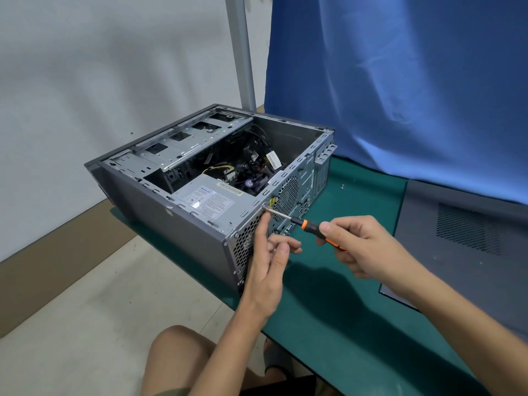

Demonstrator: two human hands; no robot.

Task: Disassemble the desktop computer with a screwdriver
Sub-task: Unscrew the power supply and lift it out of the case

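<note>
– Two hands in the head view: what are they doing?
– The right hand [360, 247] is wrapped round the black-and-orange handle of a screwdriver [307, 224], thumb and fingers clamped on it. The tip meets the top edge of the computer's rear panel, beside the round fan grille.
– And the left?
– The left hand [267, 261] holds nothing. Its forefinger is straight and touches the panel just under the tip; the other fingers are loosely curled.
– Where is the computer?
– The computer [171, 221] lies on its side at the left end of a green mat [328, 310], open side up, showing a grey power supply [211, 200], cables and drive bays.
– Anything else?
– A grey side panel [468, 238] lies flat on the right. A small screw [342, 186] sits between it and the computer, and a blue curtain [400, 81] hangs behind.
</note>
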